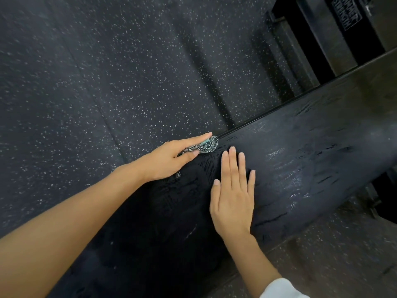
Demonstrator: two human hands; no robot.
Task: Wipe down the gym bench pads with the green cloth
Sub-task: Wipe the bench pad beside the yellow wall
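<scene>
Cracks and scuffs run all over the long black vinyl gym bench pad (300, 168), which slants from the near left up to the far right. The person's left hand (169, 160) reaches in from the near left, bare-armed, to the pad's far edge. Its grip pinches a small bunched green cloth (207, 146) with a black-and-white speckled weave: the forefinger lies straight along the top of the bundle and the thumb presses in from the near side. The cloth sits right on the far edge of the pad, touching it, and a loose corner of the fabric hangs out below the heel of that hand.

Just to the right of it, and a little nearer, the right hand (233, 201) lies palm-down on the pad. Its grip is slack, the fingers straight and close together, pointing toward the far edge and holding nothing. A white sleeve cuff (279, 289) shows at that wrist, at the near edge of view.

Beyond the pad, on the left and far side, stretches dark rubber flooring flecked with white (107, 82). At the far right stands a black machine frame bearing a white-lettered label (347, 12), too blurred to read.
</scene>
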